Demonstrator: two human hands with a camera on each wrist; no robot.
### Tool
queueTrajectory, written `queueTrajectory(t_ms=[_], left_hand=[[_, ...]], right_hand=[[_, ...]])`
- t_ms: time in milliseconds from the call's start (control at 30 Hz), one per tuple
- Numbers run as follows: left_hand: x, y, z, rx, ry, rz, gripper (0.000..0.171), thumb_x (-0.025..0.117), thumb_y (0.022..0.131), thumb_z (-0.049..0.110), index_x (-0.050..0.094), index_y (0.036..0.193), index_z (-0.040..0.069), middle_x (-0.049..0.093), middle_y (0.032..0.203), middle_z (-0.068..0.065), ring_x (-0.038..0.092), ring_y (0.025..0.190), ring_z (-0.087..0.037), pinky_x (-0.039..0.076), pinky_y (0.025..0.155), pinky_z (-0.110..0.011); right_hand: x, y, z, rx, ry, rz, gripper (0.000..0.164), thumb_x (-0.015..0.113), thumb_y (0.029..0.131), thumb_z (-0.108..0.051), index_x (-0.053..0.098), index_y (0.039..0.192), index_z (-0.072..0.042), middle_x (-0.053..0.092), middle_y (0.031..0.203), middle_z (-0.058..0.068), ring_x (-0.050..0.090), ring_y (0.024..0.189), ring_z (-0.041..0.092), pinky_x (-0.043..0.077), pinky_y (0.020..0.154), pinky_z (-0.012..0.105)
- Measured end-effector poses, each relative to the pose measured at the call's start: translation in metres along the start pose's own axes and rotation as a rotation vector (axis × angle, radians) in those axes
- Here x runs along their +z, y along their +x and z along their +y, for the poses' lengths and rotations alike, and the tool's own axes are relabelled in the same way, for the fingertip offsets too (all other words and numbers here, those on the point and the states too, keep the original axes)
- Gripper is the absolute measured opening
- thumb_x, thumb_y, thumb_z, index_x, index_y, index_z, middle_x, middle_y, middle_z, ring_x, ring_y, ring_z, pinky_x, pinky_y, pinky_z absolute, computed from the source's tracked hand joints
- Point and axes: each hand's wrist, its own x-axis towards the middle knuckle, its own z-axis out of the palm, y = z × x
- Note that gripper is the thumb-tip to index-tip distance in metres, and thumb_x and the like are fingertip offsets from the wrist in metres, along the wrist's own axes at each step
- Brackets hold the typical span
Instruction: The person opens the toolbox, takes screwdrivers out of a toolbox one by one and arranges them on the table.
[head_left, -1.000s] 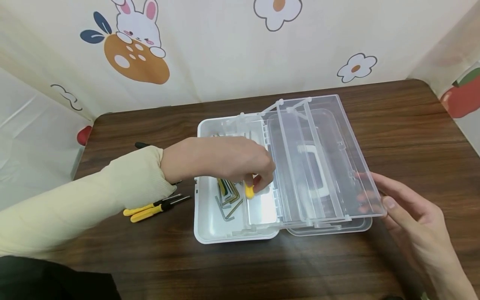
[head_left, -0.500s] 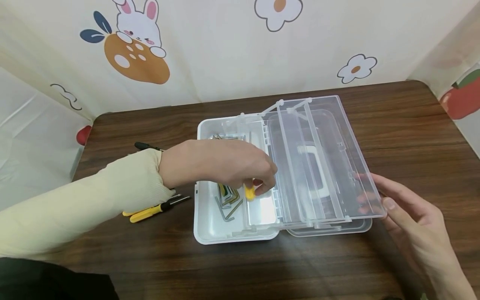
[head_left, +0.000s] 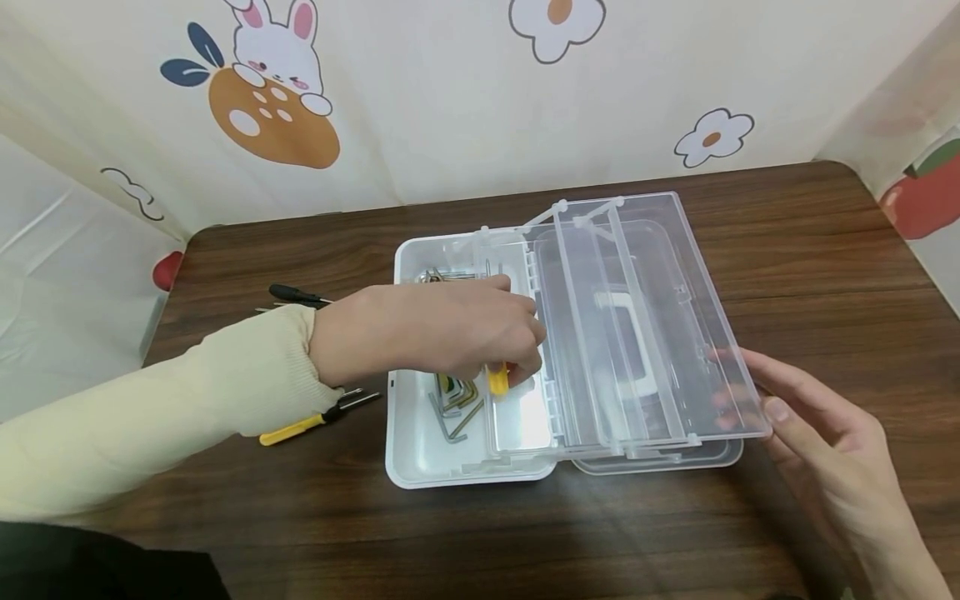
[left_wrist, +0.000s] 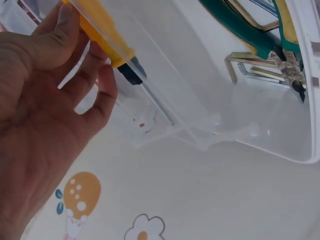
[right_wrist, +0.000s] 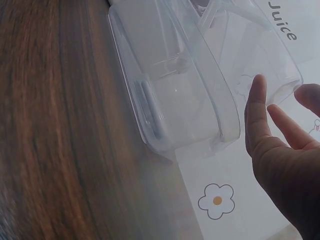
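In the head view my left hand point(head_left: 442, 329) reaches over the white toolbox point(head_left: 412, 454). Its thumb and fingers pinch the yellow handle of a screwdriver point(left_wrist: 102, 30); the metal shaft slants down behind a clear tray wall in the left wrist view. The clear divided tray point(head_left: 645, 242) is swung out to the right, above the clear lid point(head_left: 723, 454) with its white handle point(head_left: 637, 333). At the tray's right edge, my right hand point(head_left: 832, 450) has its thumb on the rim and fingers underneath, holding it. Hex keys point(head_left: 450, 429) lie in the toolbox beside green-handled pliers point(left_wrist: 225, 22).
Left of the toolbox, a yellow-handled screwdriver point(head_left: 292, 430) and a black-handled tool point(head_left: 296, 294) lie on the brown wooden table point(head_left: 480, 542), partly under the left sleeve. A printed curtain point(head_left: 450, 108) stands behind the table.
My left hand has shifted slightly left and turned, with the screwdriver still pinched in it. The right hand and the tray stay almost where they were.
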Motion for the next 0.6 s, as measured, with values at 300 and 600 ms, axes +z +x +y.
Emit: queueTrajectory(t_ms=[300, 600], left_hand=[[-0.007, -0.008, 0.0, 0.022, -0.003, 0.108, 0.039, 0.074, 0.084, -0.011, 0.07, 0.107, 0.02, 0.066, 0.106, 0.004, 0.06, 0.101, -0.017, 0.051, 0.092, -0.034], [-0.012, -0.031, -0.008, -0.002, -0.118, 0.191, 0.046, 0.065, 0.08, -0.02, 0.061, 0.11, 0.015, 0.06, 0.105, 0.003, 0.056, 0.099, -0.017, 0.052, 0.087, -0.028]], right_hand=[[0.0, 0.0, 0.0, -0.002, -0.002, 0.001, 0.046, 0.026, 0.103, 0.02, 0.028, 0.149, 0.025, 0.049, 0.154, 0.031, 0.07, 0.119, 0.034, 0.058, 0.101, 0.034], [0.0, 0.001, 0.0, -0.002, 0.001, -0.006, 0.047, 0.025, 0.103, 0.021, 0.027, 0.149, 0.025, 0.049, 0.153, 0.032, 0.07, 0.119, 0.035, 0.058, 0.101, 0.035]])
